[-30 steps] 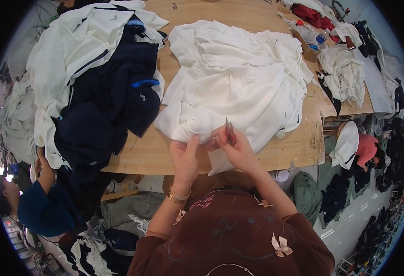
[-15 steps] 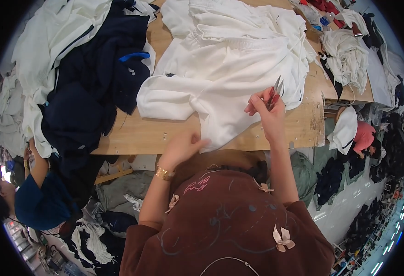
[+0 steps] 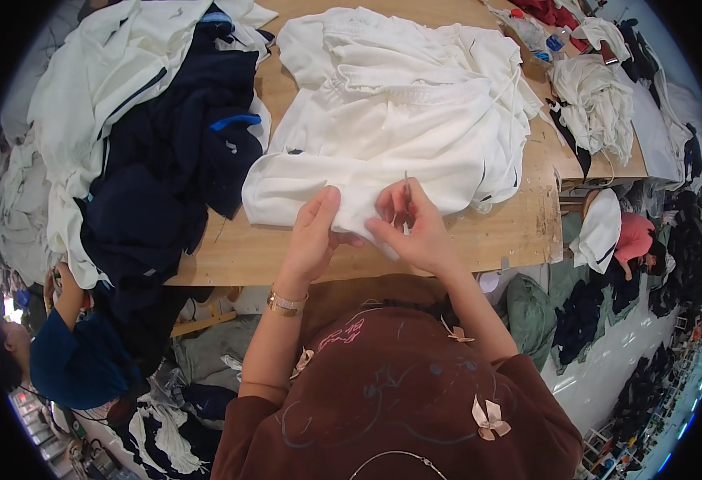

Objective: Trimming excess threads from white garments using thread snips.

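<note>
Pinching the white garment (image 3: 439, 140) near the front edge of the table (image 3: 519, 232), the left hand (image 3: 313, 236) faces the right hand (image 3: 421, 236), which clasps small scissors (image 3: 406, 181); whether it grips cloth too, I can't tell. Navy clothing (image 3: 147, 224) crowds the left side, a white bundle (image 3: 595, 96) sits at right, and past it lies clear plastic (image 3: 531, 36), contents indistinct.

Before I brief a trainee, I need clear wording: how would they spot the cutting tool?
Start at the wooden table and the white garments at its middle. At their near edge, find the right hand. In it sits the small cutting tool, set apart from those white garments by its slim metal tip and touch of red.
</note>
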A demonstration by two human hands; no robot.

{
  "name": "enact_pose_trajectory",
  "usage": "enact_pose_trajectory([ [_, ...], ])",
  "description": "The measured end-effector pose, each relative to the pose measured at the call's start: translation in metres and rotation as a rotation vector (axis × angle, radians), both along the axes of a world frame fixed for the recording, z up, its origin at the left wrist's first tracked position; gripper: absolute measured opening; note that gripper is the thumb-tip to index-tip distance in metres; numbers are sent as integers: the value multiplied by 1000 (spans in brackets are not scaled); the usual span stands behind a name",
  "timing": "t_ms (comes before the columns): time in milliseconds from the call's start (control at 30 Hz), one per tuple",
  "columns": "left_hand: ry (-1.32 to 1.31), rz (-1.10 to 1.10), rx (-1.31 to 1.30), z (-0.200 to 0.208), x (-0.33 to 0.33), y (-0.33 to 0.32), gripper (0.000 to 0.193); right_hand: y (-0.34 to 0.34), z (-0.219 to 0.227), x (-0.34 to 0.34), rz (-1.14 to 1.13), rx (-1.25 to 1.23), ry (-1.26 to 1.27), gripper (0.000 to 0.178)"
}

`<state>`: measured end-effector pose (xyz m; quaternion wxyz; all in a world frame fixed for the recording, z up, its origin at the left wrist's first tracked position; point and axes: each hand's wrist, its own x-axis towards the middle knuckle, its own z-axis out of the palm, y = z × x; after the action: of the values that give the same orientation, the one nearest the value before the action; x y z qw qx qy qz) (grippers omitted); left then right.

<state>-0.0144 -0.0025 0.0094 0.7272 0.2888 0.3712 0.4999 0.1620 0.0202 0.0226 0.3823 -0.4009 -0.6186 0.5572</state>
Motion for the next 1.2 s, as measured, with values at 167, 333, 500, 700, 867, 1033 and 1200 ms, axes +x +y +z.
enact_pose_trajectory([
  [167, -166, 86, 39, 5, 6, -8, 26, 2, 13, -4, 22, -21, 6, 32],
  [333, -201, 135, 58, 8, 9, -10, 25, -1, 9, 1, -74, 110, -1, 29],
  [500, -219, 213, 102, 14, 14, -12, 27, -7, 14, 5, -126, 368, -375, 33],
  [700, -263, 200, 132, 15, 15, -14, 26, -10, 14, 6, -182, 570, -507, 30],
  [867, -157, 220, 148, 9, 17, -15, 26, -10, 17, 4, -160, 594, -541, 30],
  [1033, -138, 223, 154, 6, 18, -16, 26, -10, 15, 4, -155, 581, -534, 30],
  [1200, -128, 218, 165, 9, 19, -16, 26, -9, 12, 4, -161, 569, -508, 29],
])
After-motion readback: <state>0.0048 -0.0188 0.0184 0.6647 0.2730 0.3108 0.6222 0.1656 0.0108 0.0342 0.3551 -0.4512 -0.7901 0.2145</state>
